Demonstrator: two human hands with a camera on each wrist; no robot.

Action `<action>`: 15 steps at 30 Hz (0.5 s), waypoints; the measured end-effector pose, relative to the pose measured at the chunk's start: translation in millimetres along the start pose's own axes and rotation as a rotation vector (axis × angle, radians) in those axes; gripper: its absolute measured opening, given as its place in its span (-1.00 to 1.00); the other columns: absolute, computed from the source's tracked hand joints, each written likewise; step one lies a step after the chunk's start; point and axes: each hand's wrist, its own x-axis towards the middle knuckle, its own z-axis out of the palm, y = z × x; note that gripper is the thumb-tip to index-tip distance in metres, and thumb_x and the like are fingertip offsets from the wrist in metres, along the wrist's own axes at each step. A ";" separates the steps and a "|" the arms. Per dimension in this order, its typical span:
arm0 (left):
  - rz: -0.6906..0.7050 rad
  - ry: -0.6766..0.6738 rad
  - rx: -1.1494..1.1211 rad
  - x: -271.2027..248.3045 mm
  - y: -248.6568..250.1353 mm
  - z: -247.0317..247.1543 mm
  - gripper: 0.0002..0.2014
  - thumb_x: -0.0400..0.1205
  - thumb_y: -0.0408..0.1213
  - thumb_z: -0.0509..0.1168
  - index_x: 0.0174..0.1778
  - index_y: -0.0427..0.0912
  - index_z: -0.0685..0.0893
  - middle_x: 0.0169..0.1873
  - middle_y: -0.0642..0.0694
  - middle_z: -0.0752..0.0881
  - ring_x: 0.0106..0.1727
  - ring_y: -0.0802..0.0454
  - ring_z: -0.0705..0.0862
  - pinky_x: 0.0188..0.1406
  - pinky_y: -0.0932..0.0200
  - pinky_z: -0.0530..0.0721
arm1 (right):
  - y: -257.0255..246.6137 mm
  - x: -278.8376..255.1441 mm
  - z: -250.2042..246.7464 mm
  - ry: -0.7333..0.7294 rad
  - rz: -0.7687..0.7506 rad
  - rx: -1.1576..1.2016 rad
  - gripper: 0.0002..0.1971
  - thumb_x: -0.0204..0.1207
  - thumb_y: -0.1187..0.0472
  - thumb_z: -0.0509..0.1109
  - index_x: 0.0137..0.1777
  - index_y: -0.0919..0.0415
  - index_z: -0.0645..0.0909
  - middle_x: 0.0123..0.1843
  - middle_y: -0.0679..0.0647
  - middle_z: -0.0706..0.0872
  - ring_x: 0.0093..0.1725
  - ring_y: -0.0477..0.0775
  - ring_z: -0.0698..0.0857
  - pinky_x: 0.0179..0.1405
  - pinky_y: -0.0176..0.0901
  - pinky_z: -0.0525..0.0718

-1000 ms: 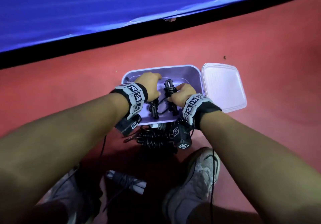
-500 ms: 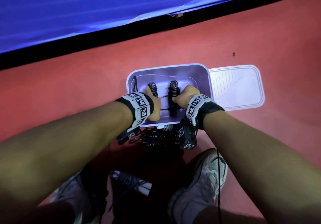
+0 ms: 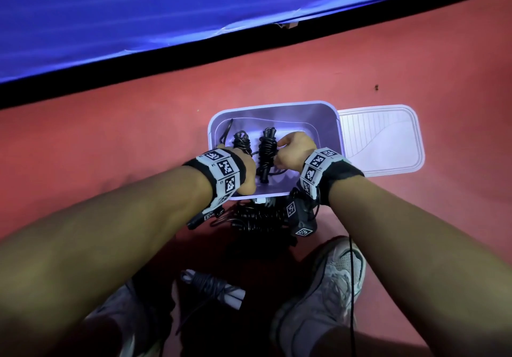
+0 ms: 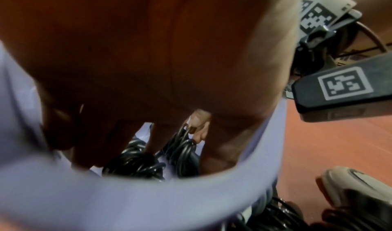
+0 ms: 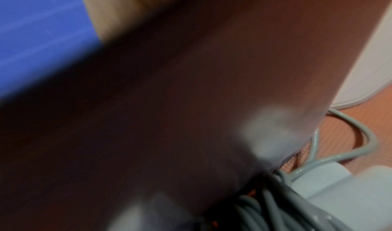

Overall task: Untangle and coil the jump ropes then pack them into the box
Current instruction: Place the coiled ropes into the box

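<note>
A lavender box [image 3: 327, 124] stands open on the red floor. Two black coiled jump ropes lie side by side inside it, the left coil [image 3: 242, 142] and the right coil [image 3: 266, 151]. My left hand [image 3: 245, 172] hangs at the box's near wall. Its fingers [image 4: 95, 142] point down, with the tips at the left coil [image 4: 133, 164]. My right hand [image 3: 293, 151] grips the right coil from the right, and one fingertip [image 4: 199, 129] presses on its loops [image 4: 182, 150]. The right wrist view is blurred and mostly dark palm.
The box's lid [image 3: 382, 140] lies flat just right of it. Another black coiled rope [image 3: 257, 218] sits on the floor against the box's near side. A rope with white handles [image 3: 213, 290] lies between my shoes [image 3: 327, 287]. A blue padded barrier [image 3: 166, 10] runs along the far side.
Both coils have gone down into the box. My left hand slid back toward the near wall, uncovering the left coil. My right hand stayed on the right coil.
</note>
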 end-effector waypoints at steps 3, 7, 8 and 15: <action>0.014 0.080 0.051 -1.3 -1.2 6.3 -0.70 0.60 -0.20 0.23 0.23 -0.13 0.64 -0.19 -0.05 0.57 -0.25 -0.06 0.55 -0.11 -0.01 0.47 | 2.1 -0.9 1.3 -0.024 -0.015 0.006 -0.67 0.39 0.45 0.40 0.17 0.37 0.72 -0.06 0.33 0.83 -0.12 0.33 0.84 -0.09 0.19 0.84; 0.025 0.198 0.044 -4.1 -7.3 13.8 -0.82 0.55 -0.30 0.28 0.04 -0.16 0.66 -0.08 -0.14 0.63 -0.35 -0.04 0.49 -0.30 0.07 0.52 | 8.8 -1.0 -2.0 0.022 -0.011 -0.158 -0.64 0.53 0.26 0.42 0.33 0.13 0.67 0.31 0.22 0.69 -0.01 0.18 0.78 -0.08 -0.14 0.70; 0.028 0.231 0.043 -6.7 -9.6 15.0 -0.88 0.54 -0.32 0.29 -0.04 -0.16 0.65 -0.05 -0.16 0.64 -0.31 -0.06 0.52 -0.30 0.08 0.55 | 10.5 -1.7 -3.0 0.006 -0.018 -0.181 -0.61 0.55 0.25 0.41 0.39 0.13 0.63 0.33 0.19 0.69 0.07 0.17 0.76 -0.05 -0.18 0.65; 0.110 0.417 -0.064 -24.5 -19.6 25.0 -0.68 0.54 -0.29 0.24 0.20 -0.16 0.70 0.07 -0.15 0.67 0.09 -0.21 0.64 -0.11 0.03 0.66 | 9.0 -19.5 -14.6 0.008 -0.094 -0.212 -0.55 0.56 0.29 0.36 0.47 0.14 0.56 0.29 0.14 0.73 -0.04 0.09 0.77 -0.20 -0.28 0.63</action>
